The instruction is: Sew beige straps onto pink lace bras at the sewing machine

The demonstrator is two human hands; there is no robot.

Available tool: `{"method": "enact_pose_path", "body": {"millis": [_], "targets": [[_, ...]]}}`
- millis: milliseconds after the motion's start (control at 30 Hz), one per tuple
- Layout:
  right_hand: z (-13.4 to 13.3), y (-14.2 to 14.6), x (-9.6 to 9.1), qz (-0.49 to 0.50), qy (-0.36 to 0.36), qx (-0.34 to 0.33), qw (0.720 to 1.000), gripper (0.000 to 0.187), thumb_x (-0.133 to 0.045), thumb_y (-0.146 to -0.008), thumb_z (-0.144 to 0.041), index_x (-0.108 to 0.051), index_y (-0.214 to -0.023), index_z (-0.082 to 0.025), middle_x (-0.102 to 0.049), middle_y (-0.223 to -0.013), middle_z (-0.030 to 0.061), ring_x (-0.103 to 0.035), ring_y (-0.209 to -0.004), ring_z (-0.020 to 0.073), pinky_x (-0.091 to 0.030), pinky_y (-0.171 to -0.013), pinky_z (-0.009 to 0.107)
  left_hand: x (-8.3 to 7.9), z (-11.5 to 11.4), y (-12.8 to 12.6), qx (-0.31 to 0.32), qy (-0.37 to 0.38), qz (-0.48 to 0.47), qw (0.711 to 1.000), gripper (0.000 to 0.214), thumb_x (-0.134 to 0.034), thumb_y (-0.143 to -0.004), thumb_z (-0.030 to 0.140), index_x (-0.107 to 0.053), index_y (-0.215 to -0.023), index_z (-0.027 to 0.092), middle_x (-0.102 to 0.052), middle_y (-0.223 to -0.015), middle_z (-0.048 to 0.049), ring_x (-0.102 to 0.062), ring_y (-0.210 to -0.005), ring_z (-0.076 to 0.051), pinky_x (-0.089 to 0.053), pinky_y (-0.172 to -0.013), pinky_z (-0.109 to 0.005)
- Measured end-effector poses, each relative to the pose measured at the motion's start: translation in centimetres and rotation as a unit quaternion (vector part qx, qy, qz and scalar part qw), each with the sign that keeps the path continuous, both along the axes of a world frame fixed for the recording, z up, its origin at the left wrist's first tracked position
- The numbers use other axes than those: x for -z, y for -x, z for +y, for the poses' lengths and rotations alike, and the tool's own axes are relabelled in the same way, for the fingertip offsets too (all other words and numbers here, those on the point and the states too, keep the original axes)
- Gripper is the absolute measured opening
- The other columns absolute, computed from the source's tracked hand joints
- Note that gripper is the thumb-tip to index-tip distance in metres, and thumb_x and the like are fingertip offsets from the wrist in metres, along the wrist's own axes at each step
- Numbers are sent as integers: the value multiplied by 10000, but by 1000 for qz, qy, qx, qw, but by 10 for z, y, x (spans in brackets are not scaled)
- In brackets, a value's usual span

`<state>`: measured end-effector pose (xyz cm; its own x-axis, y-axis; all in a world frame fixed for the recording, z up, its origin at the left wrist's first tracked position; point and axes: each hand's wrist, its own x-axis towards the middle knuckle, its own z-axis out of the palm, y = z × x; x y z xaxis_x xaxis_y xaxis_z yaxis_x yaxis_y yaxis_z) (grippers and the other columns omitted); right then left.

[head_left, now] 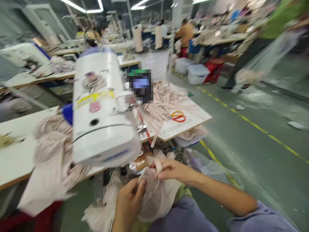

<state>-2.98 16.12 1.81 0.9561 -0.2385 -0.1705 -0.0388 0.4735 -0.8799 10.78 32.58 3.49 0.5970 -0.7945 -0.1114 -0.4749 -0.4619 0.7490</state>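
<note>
My left hand (131,195) pinches the edge of a pale pink, sheer garment piece (153,199), rounded like a bra cup, which hangs above my lap. Close by on the right, my right hand (170,170) is closed on a narrow pale pink strap (158,165) at the upper edge of that piece. The fingertips partly hide where strap and garment meet. Both hands are just in front of the head of a white sewing machine (103,138). More pale fabric (109,196) hangs down to the left of my left hand.
Orange-and-red-handled scissors (178,116) and a pile of pale pink strips (160,100) lie on the white table (193,117). Bunched garments (51,151) hang over the left table edge. A clear plastic bag (205,166) is right of my hands. A person in green (277,22) is at right.
</note>
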Motion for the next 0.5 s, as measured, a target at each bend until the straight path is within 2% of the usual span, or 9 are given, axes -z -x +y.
{"method": "enact_pose_path", "body": {"millis": [67,133,267,400,500], "targets": [[-1,0,-3,-5,37,-1,999,403,-827,-658,-575,-791,-808,-203,-661,-1072,49,-603,-1052,199,-467,-943,313,-3,-3,2,21,14,12,1000,446,-520,-889,502,-594,-583,185,-521,-495,19,-471,-508,-118,-333,-454,-210],[0,-2,1,-15,61,-10,998,373,-795,-724,-548,-792,-847,-196,-661,-1064,60,-597,-1077,211,-445,-992,346,-6,-8,3,35,21,31,999,422,-488,-878,446,-578,-567,176,-482,-480,24,-417,-484,-107,-289,-455,-217],[4,-7,10,-50,119,-40,991,334,-717,-829,-503,-784,-936,-194,-686,-1084,72,-623,-1045,210,-472,-963,347,-6,-12,6,43,28,73,996,374,-483,-868,392,-584,-590,163,-465,-506,32,-383,-487,-95,-269,-466,-215],[4,-12,6,-60,229,-18,971,295,-644,-904,-455,-781,-976,-205,-716,-978,64,-643,-965,201,-485,-901,327,-2,-9,2,66,20,89,994,390,-487,-886,397,-519,-572,168,-399,-514,51,-332,-494,-84,-239,-470,-212],[5,-15,3,-55,238,-4,970,285,-648,-900,-445,-790,-935,-200,-721,-899,58,-653,-874,187,-493,-794,284,-3,-9,-2,96,11,123,988,379,-510,-882,396,-504,-576,172,-384,-537,51,-335,-518,-89,-248,-480,-208]]}}
